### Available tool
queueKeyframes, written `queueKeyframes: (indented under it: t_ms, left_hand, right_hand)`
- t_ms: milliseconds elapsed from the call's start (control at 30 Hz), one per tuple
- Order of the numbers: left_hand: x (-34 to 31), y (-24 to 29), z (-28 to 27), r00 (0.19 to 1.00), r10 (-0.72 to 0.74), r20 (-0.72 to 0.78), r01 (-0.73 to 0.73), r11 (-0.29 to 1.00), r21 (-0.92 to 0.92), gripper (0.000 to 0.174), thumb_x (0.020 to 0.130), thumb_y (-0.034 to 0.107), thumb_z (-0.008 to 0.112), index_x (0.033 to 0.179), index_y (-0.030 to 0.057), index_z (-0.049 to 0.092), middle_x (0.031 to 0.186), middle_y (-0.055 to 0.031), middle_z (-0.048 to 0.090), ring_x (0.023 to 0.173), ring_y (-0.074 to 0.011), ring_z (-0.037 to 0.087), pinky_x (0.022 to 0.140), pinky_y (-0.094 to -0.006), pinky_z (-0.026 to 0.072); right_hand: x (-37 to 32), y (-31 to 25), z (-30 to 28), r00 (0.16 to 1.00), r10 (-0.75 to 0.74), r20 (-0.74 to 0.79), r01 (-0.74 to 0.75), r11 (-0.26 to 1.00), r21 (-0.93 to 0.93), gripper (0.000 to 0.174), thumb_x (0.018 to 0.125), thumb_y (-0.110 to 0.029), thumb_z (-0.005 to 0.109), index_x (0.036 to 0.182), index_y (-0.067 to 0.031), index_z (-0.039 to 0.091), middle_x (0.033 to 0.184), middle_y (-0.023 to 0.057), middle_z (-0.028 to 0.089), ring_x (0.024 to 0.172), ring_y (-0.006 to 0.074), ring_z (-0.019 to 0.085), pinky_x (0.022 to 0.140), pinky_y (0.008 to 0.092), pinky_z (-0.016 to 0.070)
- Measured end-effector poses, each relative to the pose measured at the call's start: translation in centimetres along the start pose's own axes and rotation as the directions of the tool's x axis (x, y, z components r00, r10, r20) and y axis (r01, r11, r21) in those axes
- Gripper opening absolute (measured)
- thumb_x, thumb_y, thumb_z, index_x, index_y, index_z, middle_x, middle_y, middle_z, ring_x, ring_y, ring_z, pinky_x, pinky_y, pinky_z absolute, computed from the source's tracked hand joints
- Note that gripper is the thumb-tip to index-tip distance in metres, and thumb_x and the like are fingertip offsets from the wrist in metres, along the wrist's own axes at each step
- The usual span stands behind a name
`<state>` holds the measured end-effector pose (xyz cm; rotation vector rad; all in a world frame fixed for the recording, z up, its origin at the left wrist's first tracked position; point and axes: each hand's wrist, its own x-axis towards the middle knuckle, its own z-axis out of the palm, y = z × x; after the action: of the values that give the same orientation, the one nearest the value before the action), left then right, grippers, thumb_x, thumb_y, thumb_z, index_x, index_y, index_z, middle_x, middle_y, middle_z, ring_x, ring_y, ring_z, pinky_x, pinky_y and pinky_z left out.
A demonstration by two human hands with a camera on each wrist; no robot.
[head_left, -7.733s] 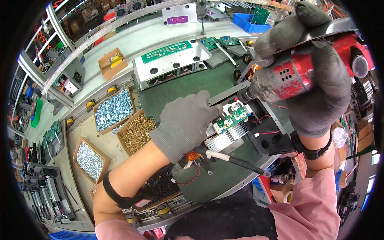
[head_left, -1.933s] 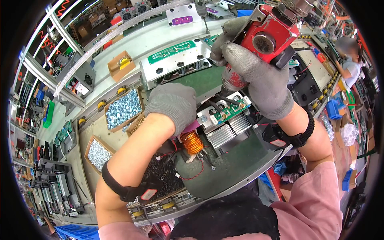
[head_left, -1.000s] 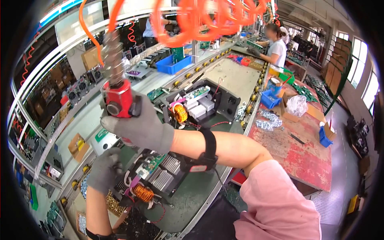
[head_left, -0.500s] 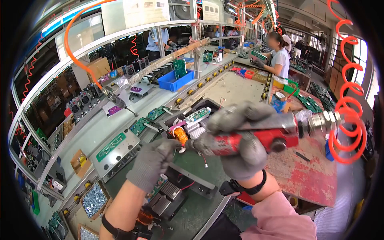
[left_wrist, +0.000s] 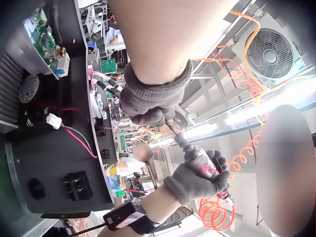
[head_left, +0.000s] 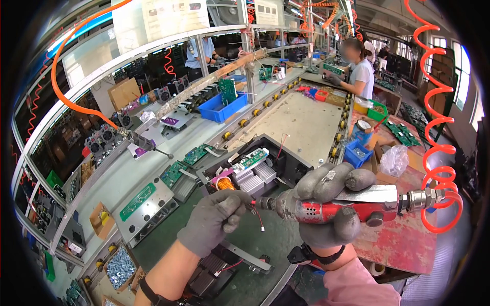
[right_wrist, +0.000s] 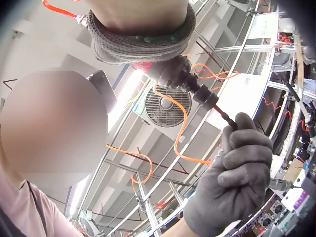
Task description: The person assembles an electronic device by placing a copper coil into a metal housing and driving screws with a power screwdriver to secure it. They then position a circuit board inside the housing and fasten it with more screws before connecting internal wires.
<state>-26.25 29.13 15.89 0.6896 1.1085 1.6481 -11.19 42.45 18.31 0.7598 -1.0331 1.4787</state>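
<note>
My right hand grips a worn red air screwdriver, held level above the work with its bit pointing left. A grey glove covers each hand. The curled fingers of my left hand pinch the tip of the red and black bit; whatever else lies between those fingers is hidden. Beneath the left forearm is a black chassis with finned heat sinks, partly covered by the arm. Just beyond the hands sits a second black chassis with a copper coil and a green circuit board.
An orange coiled air hose runs up from the screwdriver. Left of the work stand a silver plate with a green board and a box of bluish screws. A blue bin is farther back. Another person works beyond.
The screwdriver has left the near chassis, swung up and left, then come round to point left. My left hand has risen from the near chassis to the bit's tip.
</note>
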Motion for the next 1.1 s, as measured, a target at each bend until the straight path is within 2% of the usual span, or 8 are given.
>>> queueKeyframes:
  t_ms: [267, 333, 467, 567, 633, 733, 900, 1100]
  left_hand:
    - [0.0, 0.6, 0.2, 0.991, -0.126, -0.053, 0.130, 0.987, 0.089, 0.030, 0.098, 0.024, 0.050, 0.103, -0.0039, 0.057, 0.061, -0.0001, 0.043, 0.048, -0.0066, 0.036, 0.042, -0.0212, 0.0281]
    - [-0.1, 0.6, 0.0, 0.982, -0.173, -0.074, 0.186, 0.957, 0.221, 0.044, 0.094, 0.043, 0.052, 0.098, -0.0008, 0.056, 0.059, -0.0004, 0.043, 0.044, -0.0064, 0.032, 0.041, -0.0205, 0.0237]
    - [0.4, 1.6, -0.4, 0.974, -0.203, -0.103, 0.228, 0.862, 0.452, 0.051, 0.094, 0.048, 0.048, 0.102, -0.0022, 0.055, 0.059, -0.0009, 0.042, 0.046, -0.0062, 0.031, 0.042, -0.0216, 0.0242]
    - [2.2, 0.5, -3.5, 0.951, -0.214, -0.223, 0.309, 0.684, 0.661, 0.050, 0.095, 0.047, 0.045, 0.116, 0.0023, 0.053, 0.072, -0.0081, 0.057, 0.054, -0.0140, 0.050, 0.050, -0.0280, 0.0397]
    - [3.3, -1.2, -6.1, 0.995, 0.092, -0.038, 0.037, 0.008, 0.999, 0.042, 0.094, 0.041, 0.046, 0.123, 0.0119, 0.053, 0.096, -0.0120, 0.065, 0.083, -0.0247, 0.064, 0.072, -0.0369, 0.0491]
    - [3.9, -1.3, -5.7, 0.992, 0.042, -0.117, 0.123, -0.226, 0.966, 0.037, 0.093, 0.041, 0.047, 0.119, 0.0168, 0.059, 0.118, -0.0105, 0.062, 0.103, -0.0318, 0.061, 0.084, -0.0434, 0.0491]
    - [7.4, -0.3, -7.3, 0.954, 0.235, -0.185, 0.252, -0.296, 0.921, 0.028, 0.087, 0.030, 0.048, 0.100, 0.0110, 0.063, 0.094, -0.0129, 0.066, 0.084, -0.0320, 0.065, 0.075, -0.0447, 0.0511]
    - [12.1, 4.3, -8.1, 0.907, 0.371, -0.198, 0.311, -0.276, 0.909, 0.030, 0.090, 0.033, 0.050, 0.104, 0.0126, 0.067, 0.105, -0.0112, 0.066, 0.094, -0.0296, 0.065, 0.084, -0.0407, 0.0505]
  right_hand:
    - [-0.2, 0.5, -0.3, 0.998, 0.040, 0.052, -0.040, 0.999, -0.006, 0.041, 0.083, -0.024, 0.071, 0.114, -0.0150, 0.046, 0.092, 0.0098, 0.058, 0.078, 0.0263, 0.060, 0.058, 0.0388, 0.0540]
    - [-0.4, 0.6, 0.0, 0.999, 0.044, 0.021, -0.043, 0.999, -0.013, 0.042, 0.082, -0.025, 0.071, 0.114, -0.0143, 0.047, 0.089, 0.0100, 0.058, 0.075, 0.0266, 0.060, 0.054, 0.0390, 0.0537]
    - [-0.4, 0.9, -0.2, 0.998, 0.019, -0.063, -0.021, 0.999, -0.034, 0.041, 0.084, -0.026, 0.068, 0.117, -0.0128, 0.048, 0.087, 0.0108, 0.058, 0.074, 0.0276, 0.059, 0.049, 0.0402, 0.0549]
    - [-0.8, 0.7, -1.4, 0.997, -0.002, -0.083, 0.000, 1.000, -0.025, 0.038, 0.085, -0.025, 0.066, 0.117, -0.0112, 0.049, 0.093, 0.0114, 0.058, 0.084, 0.0279, 0.058, 0.053, 0.0411, 0.0564]
    - [-0.8, 0.1, -1.4, 0.985, -0.052, -0.163, 0.030, 0.990, -0.135, 0.040, 0.085, -0.029, 0.064, 0.117, -0.0105, 0.050, 0.090, 0.0093, 0.055, 0.078, 0.0245, 0.055, 0.060, 0.0374, 0.0522]
    - [-0.4, 0.0, -1.8, 0.984, -0.119, -0.134, 0.090, 0.975, -0.205, 0.042, 0.083, -0.032, 0.064, 0.116, -0.0092, 0.051, 0.087, 0.0072, 0.053, 0.074, 0.0221, 0.051, 0.062, 0.0336, 0.0458]
    - [-0.7, 0.1, -2.1, 0.987, -0.089, -0.132, 0.054, 0.967, -0.249, 0.041, 0.083, -0.030, 0.064, 0.115, -0.0095, 0.051, 0.088, 0.0076, 0.053, 0.076, 0.0229, 0.052, 0.061, 0.0341, 0.0464]
    - [0.1, -0.5, -3.6, 0.991, 0.013, -0.133, -0.050, 0.959, -0.280, 0.039, 0.084, -0.031, 0.061, 0.115, -0.0092, 0.049, 0.088, 0.0054, 0.046, 0.079, 0.0205, 0.047, 0.064, 0.0317, 0.0449]
